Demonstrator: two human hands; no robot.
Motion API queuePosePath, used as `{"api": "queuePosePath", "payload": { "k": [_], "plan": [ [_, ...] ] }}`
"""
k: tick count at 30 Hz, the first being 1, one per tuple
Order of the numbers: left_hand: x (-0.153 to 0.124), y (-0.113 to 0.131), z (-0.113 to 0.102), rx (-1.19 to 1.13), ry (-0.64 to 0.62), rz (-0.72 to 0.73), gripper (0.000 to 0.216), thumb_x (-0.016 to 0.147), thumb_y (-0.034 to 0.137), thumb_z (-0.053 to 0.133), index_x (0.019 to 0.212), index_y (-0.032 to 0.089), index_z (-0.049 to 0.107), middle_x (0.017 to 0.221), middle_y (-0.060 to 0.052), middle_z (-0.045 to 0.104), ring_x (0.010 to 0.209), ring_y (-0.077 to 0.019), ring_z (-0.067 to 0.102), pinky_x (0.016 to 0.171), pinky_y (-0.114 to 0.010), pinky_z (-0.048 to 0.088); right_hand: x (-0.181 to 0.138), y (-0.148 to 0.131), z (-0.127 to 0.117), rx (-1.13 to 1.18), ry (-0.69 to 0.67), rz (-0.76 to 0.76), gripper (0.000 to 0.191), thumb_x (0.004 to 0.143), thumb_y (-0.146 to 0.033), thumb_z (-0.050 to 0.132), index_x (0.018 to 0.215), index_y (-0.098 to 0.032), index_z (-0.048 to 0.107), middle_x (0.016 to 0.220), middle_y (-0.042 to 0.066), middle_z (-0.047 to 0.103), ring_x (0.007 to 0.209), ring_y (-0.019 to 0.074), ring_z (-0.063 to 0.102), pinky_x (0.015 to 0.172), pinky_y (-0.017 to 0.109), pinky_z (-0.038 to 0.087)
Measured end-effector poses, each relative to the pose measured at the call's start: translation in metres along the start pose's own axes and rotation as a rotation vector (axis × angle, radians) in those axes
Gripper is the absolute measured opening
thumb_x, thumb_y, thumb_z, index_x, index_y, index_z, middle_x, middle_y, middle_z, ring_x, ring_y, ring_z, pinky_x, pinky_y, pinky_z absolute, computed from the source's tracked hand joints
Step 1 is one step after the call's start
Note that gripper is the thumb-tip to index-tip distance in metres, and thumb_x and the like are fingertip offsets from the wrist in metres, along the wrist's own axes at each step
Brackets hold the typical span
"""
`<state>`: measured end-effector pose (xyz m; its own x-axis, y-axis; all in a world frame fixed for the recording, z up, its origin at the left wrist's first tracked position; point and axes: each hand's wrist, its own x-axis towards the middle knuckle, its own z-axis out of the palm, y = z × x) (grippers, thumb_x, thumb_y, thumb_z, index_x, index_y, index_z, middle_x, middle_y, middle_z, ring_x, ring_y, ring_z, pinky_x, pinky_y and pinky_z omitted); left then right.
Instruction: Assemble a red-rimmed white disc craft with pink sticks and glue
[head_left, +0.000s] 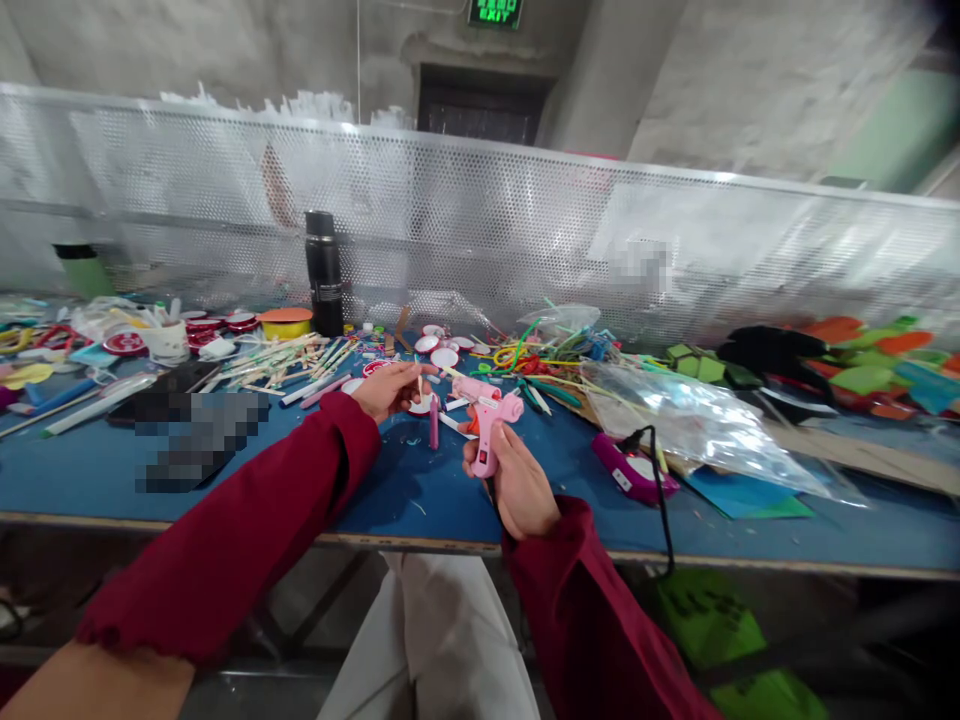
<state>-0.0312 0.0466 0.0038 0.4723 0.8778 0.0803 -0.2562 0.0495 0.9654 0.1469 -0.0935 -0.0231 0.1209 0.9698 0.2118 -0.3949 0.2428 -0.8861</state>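
My right hand is wrapped round the handle of a pink hot glue gun, whose nozzle points up and left toward my other hand. A cord hangs from the base of its grip. My left hand is closed in a pinch near the nozzle, with a small, thin, pale stick at the fingertips; its exact kind is too small to tell. Just below the nozzle stands a short pink stick-like piece. White round discs with red rims lie behind my hands.
A black bottle stands against the perforated metal screen. Wooden sticks are heaped at left, near a dark phone. On the right lie a purple power strip, a clear plastic bag and colourful felt pieces.
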Motion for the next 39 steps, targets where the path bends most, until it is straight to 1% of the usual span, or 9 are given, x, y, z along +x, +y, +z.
{"api": "queuePosePath", "payload": {
  "k": [3, 6, 10, 12, 20, 26, 31, 35, 39],
  "plan": [
    [0.0, 0.0, 0.002, -0.006, 0.017, 0.02, 0.035, 0.077, 0.036, 0.073, 0.104, 0.016, 0.063, 0.072, -0.003, 0.066, 0.05, -0.0063, 0.052, 0.041, -0.014, 0.03, -0.001, -0.001, 0.001, -0.013, -0.012, 0.0, 0.043, 0.082, -0.053, 0.066, 0.107, -0.018, 0.065, 0.098, 0.006, 0.068, 0.063, 0.011, 0.051, 0.055, 0.026, 0.043],
    [-0.001, 0.001, 0.004, -0.038, 0.042, 0.043, 0.034, 0.073, 0.035, 0.077, 0.096, 0.015, 0.061, 0.068, -0.003, 0.065, 0.049, -0.0061, 0.052, 0.04, -0.014, 0.029, -0.002, -0.002, 0.001, -0.019, -0.034, -0.004, 0.041, 0.083, -0.052, 0.065, 0.104, -0.018, 0.065, 0.098, 0.006, 0.068, 0.061, 0.0101, 0.05, 0.054, 0.026, 0.042],
    [-0.003, 0.004, 0.003, -0.122, 0.017, 0.084, 0.033, 0.066, 0.032, 0.082, 0.083, 0.015, 0.059, 0.08, -0.004, 0.067, 0.057, -0.007, 0.059, 0.04, -0.013, 0.032, -0.004, -0.003, 0.002, -0.008, -0.035, 0.013, 0.04, 0.082, -0.051, 0.065, 0.105, -0.018, 0.065, 0.103, 0.007, 0.068, 0.069, 0.0127, 0.055, 0.054, 0.026, 0.042],
    [-0.003, 0.005, 0.002, -0.147, 0.005, 0.101, 0.033, 0.064, 0.03, 0.084, 0.08, 0.014, 0.06, 0.084, -0.004, 0.067, 0.057, -0.0054, 0.057, 0.039, -0.012, 0.032, -0.004, -0.004, 0.003, 0.005, -0.035, 0.022, 0.04, 0.082, -0.051, 0.066, 0.107, -0.019, 0.065, 0.106, 0.008, 0.067, 0.073, 0.0144, 0.058, 0.054, 0.026, 0.043],
    [-0.004, 0.008, 0.002, -0.172, 0.001, 0.096, 0.038, 0.064, 0.026, 0.084, 0.095, 0.015, 0.065, 0.072, 0.0, 0.063, 0.052, -0.0044, 0.053, 0.039, -0.012, 0.03, -0.005, -0.005, 0.003, -0.027, -0.055, 0.049, 0.038, 0.08, -0.052, 0.068, 0.1, -0.02, 0.066, 0.097, 0.006, 0.069, 0.072, 0.0139, 0.058, 0.057, 0.026, 0.044],
    [-0.001, 0.005, -0.001, -0.17, -0.027, 0.08, 0.031, 0.069, 0.031, 0.081, 0.09, 0.013, 0.067, 0.071, -0.002, 0.063, 0.052, -0.0042, 0.053, 0.04, -0.013, 0.028, -0.007, -0.007, 0.003, -0.041, -0.082, 0.043, 0.034, 0.081, -0.048, 0.067, 0.099, -0.02, 0.068, 0.093, 0.006, 0.069, 0.068, 0.0131, 0.055, 0.059, 0.027, 0.043],
    [-0.002, 0.005, -0.001, -0.155, -0.029, 0.08, 0.028, 0.067, 0.029, 0.082, 0.085, 0.012, 0.069, 0.076, -0.004, 0.064, 0.057, -0.0061, 0.056, 0.041, -0.014, 0.03, -0.01, -0.009, 0.003, -0.033, -0.134, 0.026, 0.035, 0.082, -0.047, 0.065, 0.102, -0.019, 0.068, 0.097, 0.007, 0.068, 0.067, 0.0135, 0.052, 0.058, 0.027, 0.041],
    [-0.004, 0.008, 0.001, -0.153, 0.022, 0.057, 0.028, 0.064, 0.026, 0.084, 0.083, 0.01, 0.07, 0.068, -0.002, 0.061, 0.056, -0.0058, 0.054, 0.042, -0.014, 0.03, -0.011, -0.009, 0.003, -0.024, -0.165, 0.023, 0.035, 0.083, -0.046, 0.065, 0.104, -0.018, 0.068, 0.098, 0.008, 0.067, 0.067, 0.0129, 0.05, 0.058, 0.027, 0.04],
    [-0.005, 0.008, 0.002, -0.133, 0.017, 0.056, 0.028, 0.064, 0.026, 0.084, 0.082, 0.009, 0.072, 0.063, -0.002, 0.058, 0.052, -0.0044, 0.05, 0.042, -0.015, 0.029, -0.01, -0.008, 0.002, -0.023, -0.156, 0.029, 0.034, 0.083, -0.045, 0.065, 0.104, -0.018, 0.068, 0.098, 0.007, 0.067, 0.067, 0.0127, 0.05, 0.058, 0.027, 0.04]
  ]
}}
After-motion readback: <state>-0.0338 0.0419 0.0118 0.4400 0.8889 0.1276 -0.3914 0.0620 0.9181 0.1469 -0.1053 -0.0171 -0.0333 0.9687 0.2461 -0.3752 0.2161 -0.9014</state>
